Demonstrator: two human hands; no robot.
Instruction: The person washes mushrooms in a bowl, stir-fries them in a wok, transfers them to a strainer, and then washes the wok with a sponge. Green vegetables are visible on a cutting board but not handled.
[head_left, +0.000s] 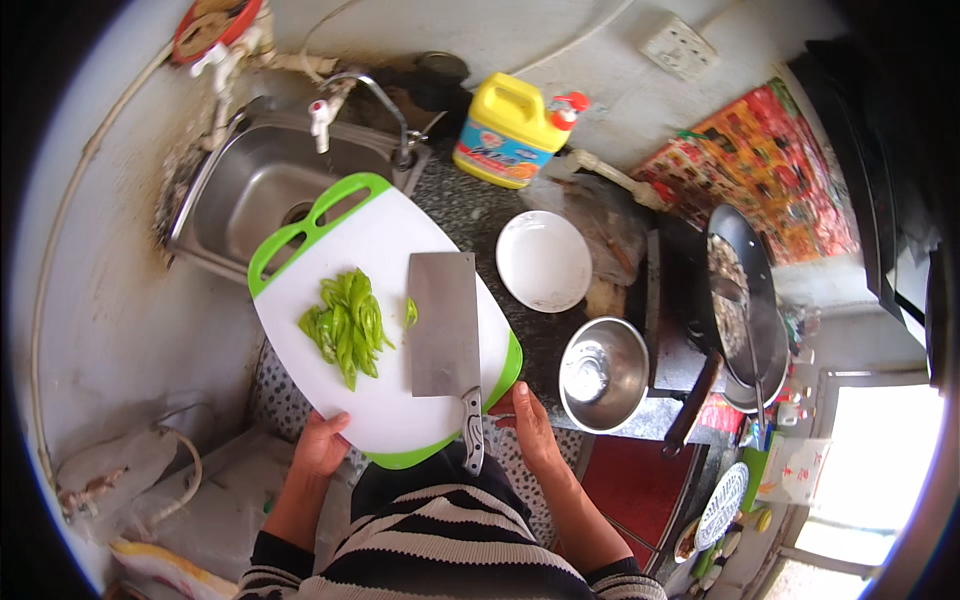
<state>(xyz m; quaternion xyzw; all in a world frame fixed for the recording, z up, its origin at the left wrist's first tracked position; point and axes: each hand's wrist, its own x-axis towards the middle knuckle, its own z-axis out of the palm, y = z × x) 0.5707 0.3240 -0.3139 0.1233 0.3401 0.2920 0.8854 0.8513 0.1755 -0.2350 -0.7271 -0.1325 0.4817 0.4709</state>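
A white plastic cutting board with green edges (375, 232) is held between my two hands, its handle end lying over the sink. My left hand (324, 444) grips its near left edge, thumb on top. At the near right corner, my right hand (525, 416) holds the green edge. Sliced green peppers (345, 326) form a pile on the board's left half. A cleaver (444, 322) lies flat to their right, its handle reaching past the near edge. One small pepper slice (411, 311) is beside the blade.
The steel sink (247, 176) is beyond the board at left. Right of the board are a white plate (544, 261) and a steel bowl (604, 375). Farther right, a wok (757, 300) holds food and a ladle, its handle pointing towards me. A yellow pump jug (506, 127) stands behind.
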